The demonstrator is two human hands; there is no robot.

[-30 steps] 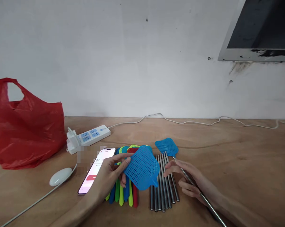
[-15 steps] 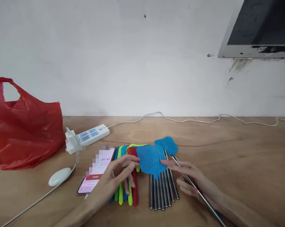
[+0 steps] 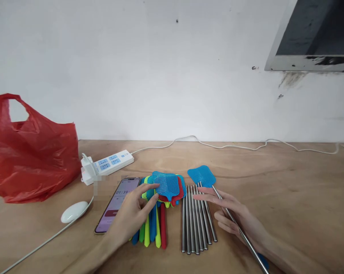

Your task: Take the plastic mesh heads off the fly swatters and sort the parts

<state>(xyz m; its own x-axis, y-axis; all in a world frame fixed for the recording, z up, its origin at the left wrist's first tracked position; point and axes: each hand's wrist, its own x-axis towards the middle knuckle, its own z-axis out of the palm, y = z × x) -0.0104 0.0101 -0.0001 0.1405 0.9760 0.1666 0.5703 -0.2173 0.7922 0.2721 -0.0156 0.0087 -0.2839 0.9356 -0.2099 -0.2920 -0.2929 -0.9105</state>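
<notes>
Bare plywood table (image 3: 288,182) against a blank white wall, and everything worth watching sat around the row of steel rods (image 3: 197,220) laid side by side.

Just left of the rods lay a pile of coloured heads (image 3: 180,193), green, yellow, red and blue, their stems pointing back at the person. On top of it sat a blue mesh head (image 3: 167,185). The left hand (image 3: 132,215) was right there, its fingers (image 3: 154,187) at the head's left edge, index on top and thumb just below. Whether they pinched it or only touched it, I couldn't tell.

On the right of the rods, the right hand (image 3: 237,220) had its fingers stretched out and apart, tips nearly on the rods. A finished swatter (image 3: 202,175) ran across that hand, its blue head resting just beyond the rods' far ends. What pinned its rod was hidden from me.

That mesh head looked feather-light and floppy, full of holes and in no danger of breaking. I'd take it by an edge or by the stiffer stem. The rods looked rigid, smooth and ready to roll.

Further left of the rods were a phone (image 3: 116,205), a power strip (image 3: 109,164) and a red bag (image 3: 31,152).
</notes>
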